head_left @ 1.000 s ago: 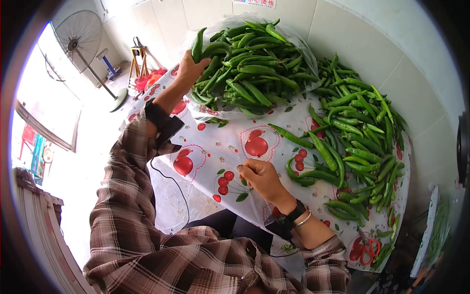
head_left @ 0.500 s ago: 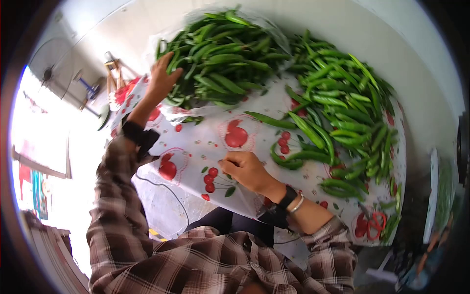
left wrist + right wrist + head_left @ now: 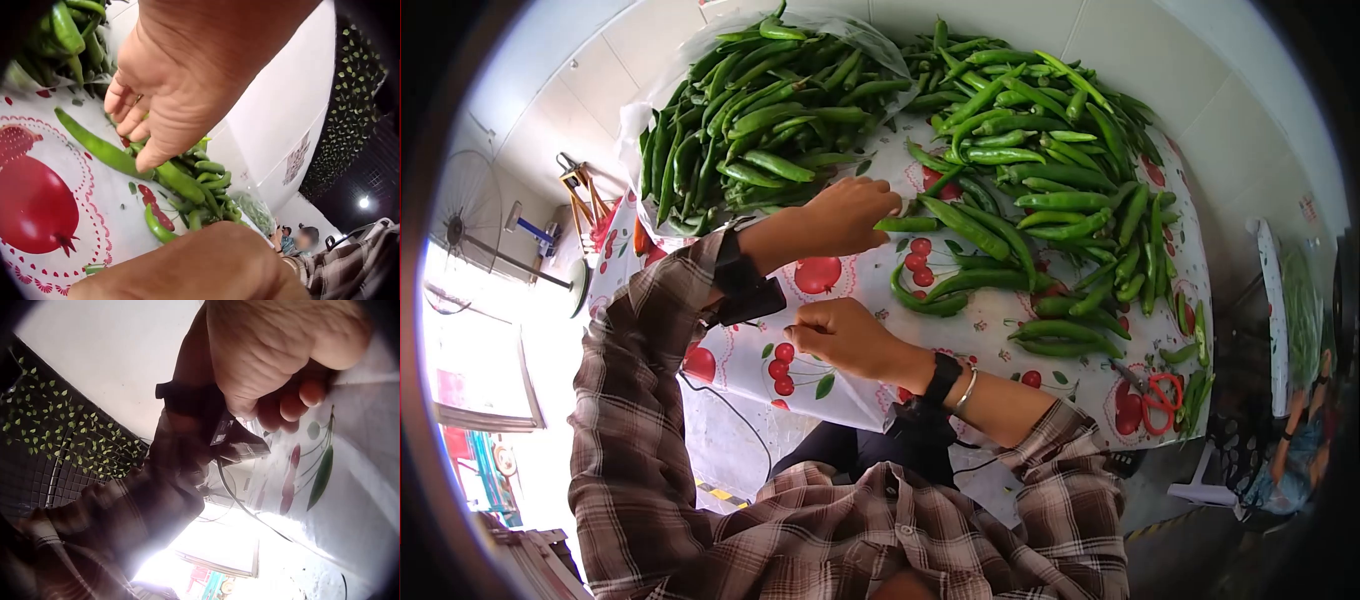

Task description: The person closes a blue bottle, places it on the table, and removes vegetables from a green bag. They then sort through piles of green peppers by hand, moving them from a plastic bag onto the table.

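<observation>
My left hand (image 3: 850, 215) reaches across the table over the near left end of the loose green peppers (image 3: 1040, 190). In the left wrist view its fingers bend loosely, with the thumb tip right at a long green pepper (image 3: 100, 147) that lies on the cloth. My right hand (image 3: 835, 335) is held close over the cloth near the table's front edge, below the left hand. Its fingers curl inward in the right wrist view, and nothing shows in its grasp. A clear plastic bag (image 3: 632, 125) heaped with green peppers (image 3: 750, 120) stands at the back left.
A white tablecloth (image 3: 990, 385) with printed fruit covers the table. Red-handled scissors (image 3: 1162, 404) lie at its right end beside a few peppers. A tiled wall (image 3: 1140, 60) runs behind. A standing fan (image 3: 455, 230) is at the far left; a cable (image 3: 735, 415) hangs below the front edge.
My left hand has left the bagged peppers and come right and nearer, over the loose ones. The right hand stays low with fingers curled. The head view has turned to the right.
</observation>
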Motion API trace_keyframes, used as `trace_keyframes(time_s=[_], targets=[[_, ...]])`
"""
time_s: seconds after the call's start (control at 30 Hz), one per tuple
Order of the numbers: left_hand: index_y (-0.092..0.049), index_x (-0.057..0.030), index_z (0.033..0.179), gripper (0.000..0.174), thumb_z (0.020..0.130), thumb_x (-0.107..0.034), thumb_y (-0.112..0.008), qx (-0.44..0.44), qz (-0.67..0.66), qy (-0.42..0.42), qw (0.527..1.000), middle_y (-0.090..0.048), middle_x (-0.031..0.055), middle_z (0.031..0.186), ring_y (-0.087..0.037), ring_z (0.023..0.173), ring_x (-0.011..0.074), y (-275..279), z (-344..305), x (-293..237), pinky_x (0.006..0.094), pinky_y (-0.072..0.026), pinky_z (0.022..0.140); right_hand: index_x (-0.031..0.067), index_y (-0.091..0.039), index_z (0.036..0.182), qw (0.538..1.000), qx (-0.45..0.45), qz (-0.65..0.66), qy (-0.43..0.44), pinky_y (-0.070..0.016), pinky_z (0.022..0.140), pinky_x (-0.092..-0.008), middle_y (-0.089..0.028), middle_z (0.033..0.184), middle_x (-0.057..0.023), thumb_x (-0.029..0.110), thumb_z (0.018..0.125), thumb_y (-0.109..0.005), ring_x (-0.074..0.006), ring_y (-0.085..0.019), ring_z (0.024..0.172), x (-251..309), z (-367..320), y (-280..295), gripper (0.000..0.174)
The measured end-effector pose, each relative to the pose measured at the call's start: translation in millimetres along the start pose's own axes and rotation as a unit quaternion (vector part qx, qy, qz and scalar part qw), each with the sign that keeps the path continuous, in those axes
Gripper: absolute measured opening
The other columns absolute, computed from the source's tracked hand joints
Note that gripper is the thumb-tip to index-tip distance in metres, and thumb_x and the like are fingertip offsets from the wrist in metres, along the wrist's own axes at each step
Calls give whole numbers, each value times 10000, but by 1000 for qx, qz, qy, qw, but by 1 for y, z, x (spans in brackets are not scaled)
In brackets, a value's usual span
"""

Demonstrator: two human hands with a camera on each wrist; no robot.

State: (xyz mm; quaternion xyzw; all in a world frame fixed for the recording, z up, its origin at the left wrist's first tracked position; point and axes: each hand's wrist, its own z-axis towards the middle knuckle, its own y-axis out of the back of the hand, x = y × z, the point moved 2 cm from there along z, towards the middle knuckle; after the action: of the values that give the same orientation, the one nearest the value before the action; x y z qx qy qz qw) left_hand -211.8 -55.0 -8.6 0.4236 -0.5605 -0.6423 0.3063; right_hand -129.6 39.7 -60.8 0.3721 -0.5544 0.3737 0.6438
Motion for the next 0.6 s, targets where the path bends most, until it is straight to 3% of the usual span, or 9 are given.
trace_keyframes(time_s=[0.07, 0.1, 0.17, 0.23, 0.4, 0.47, 0.5, 0.6], targets=[[-555, -53, 990, 279, 740, -151, -630, 46, 1, 42, 998, -560, 118, 950, -539, 922, 299, -3, 2, 3, 394, -429, 806, 8, -480, 639, 1000, -8, -3, 4, -306, 482, -264, -390, 532, 7, 179, 859, -551, -57, -336, 535, 0, 0, 0, 288], [-553, -55, 933, 208, 748, -140, -599, 5, 1, 12, 1000, -574, 130, 916, -557, 902, 323, -4, 0, 7, 408, -427, 809, -2, -498, 657, 1000, -6, 1, 2, -318, 490, -269, -412, 539, -3, 184, 856, -552, -66, -351, 540, 1, -1, 0, 277], [-556, -53, 933, 206, 755, -151, -591, -15, -23, 16, 999, -577, 136, 912, -560, 894, 318, 4, -1, 6, 410, -433, 796, -11, -515, 676, 1000, -9, 7, -1, -331, 499, -275, -433, 546, -12, 189, 854, -552, -76, -366, 546, 0, -1, 1, 270], [-561, -28, 929, 212, 771, -171, -567, -28, -72, 43, 996, -585, 154, 902, -567, 870, 317, 18, 0, -1, 410, -445, 766, -17, -523, 686, 999, -15, -26, 13, -361, 524, -352, -475, 557, -129, 221, 823, -553, -188, -427, 505, -2, -1, 1, 277], [-544, -3, 932, 194, 776, -113, -577, -33, -145, -1, 989, -565, 147, 826, -574, 789, 298, 36, 8, -18, 368, -457, 702, -16, -523, 684, 999, -16, -30, 20, -364, 524, -357, -463, 550, -138, 226, 817, -559, -201, -426, 500, -2, 0, 1, 279], [-524, 1, 957, 211, 778, -100, -570, -108, -106, -52, 987, -557, 161, 863, -569, 810, 311, 38, 9, -18, 373, -454, 723, -16, -523, 683, 999, -17, -20, 20, -364, 523, -358, -463, 548, -138, 226, 817, -560, -204, -428, 500, -1, 0, 2, 279], [-506, 5, 971, 225, 776, -89, -564, -129, -94, -9, 987, -546, 175, 902, -562, 837, 322, 40, 10, -14, 379, -450, 747, -15, -521, 680, 999, -10, -30, 9, -364, 522, -357, -464, 549, -139, 227, 816, -561, -205, -429, 499, -1, 0, 3, 281], [-503, 5, 963, 245, 755, -93, -586, -201, -89, -2, 976, -541, 150, 888, -563, 815, 281, 47, 11, 4, 351, -445, 736, -15, -518, 673, 1000, -4, -31, -1, -364, 518, -354, -463, 548, -140, 227, 815, -564, -206, -431, 498, 1, -1, 3, 285]])
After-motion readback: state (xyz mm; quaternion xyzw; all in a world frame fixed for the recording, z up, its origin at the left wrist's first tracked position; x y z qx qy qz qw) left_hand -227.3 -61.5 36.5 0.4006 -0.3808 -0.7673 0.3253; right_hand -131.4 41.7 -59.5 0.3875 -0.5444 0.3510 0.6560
